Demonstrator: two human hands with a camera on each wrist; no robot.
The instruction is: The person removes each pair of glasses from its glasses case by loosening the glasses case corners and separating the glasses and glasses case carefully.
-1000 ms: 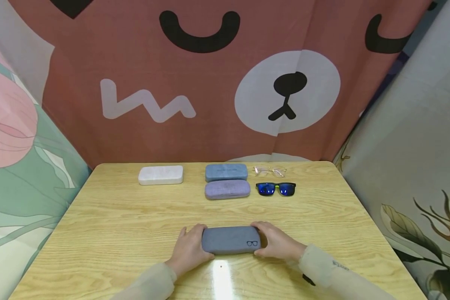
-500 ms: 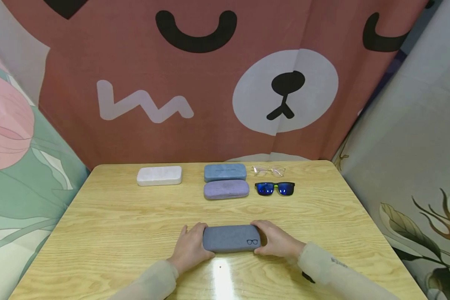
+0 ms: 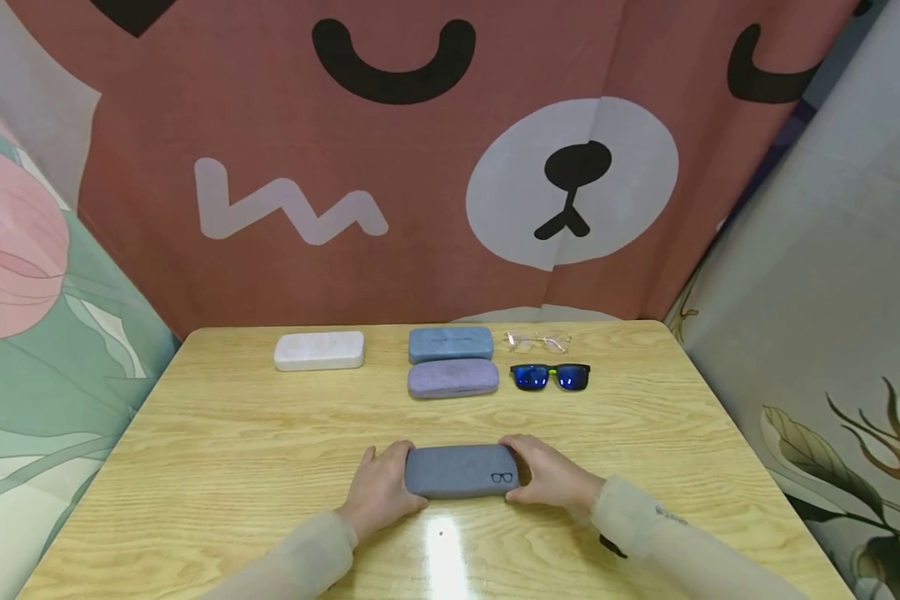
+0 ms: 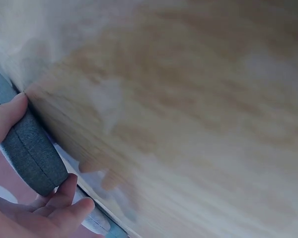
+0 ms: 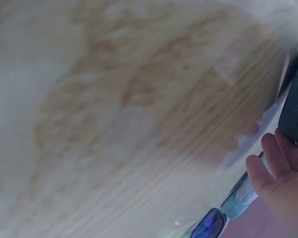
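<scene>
A grey glasses case (image 3: 457,472) with a small spectacles print lies closed near the front middle of the table. My left hand (image 3: 381,490) grips its left end, thumb on the near side and fingers on the far side. At the other end, my right hand (image 3: 549,473) holds it the same way. In the left wrist view the case (image 4: 32,153) shows its seam between thumb and fingertips. Only part of the case (image 5: 295,106) appears in the right wrist view, with fingertips touching its edge.
Toward the table's back stand a white case (image 3: 319,351), a blue case (image 3: 451,344) and a purple case (image 3: 453,379). Right of them lie clear glasses (image 3: 537,342) and blue-lensed sunglasses (image 3: 550,377). A printed curtain (image 3: 420,275) hangs behind the wooden table (image 3: 270,450).
Both hands, still holding the grey case, have shifted slightly away from me. The other cases and the glasses keep their places on the table.
</scene>
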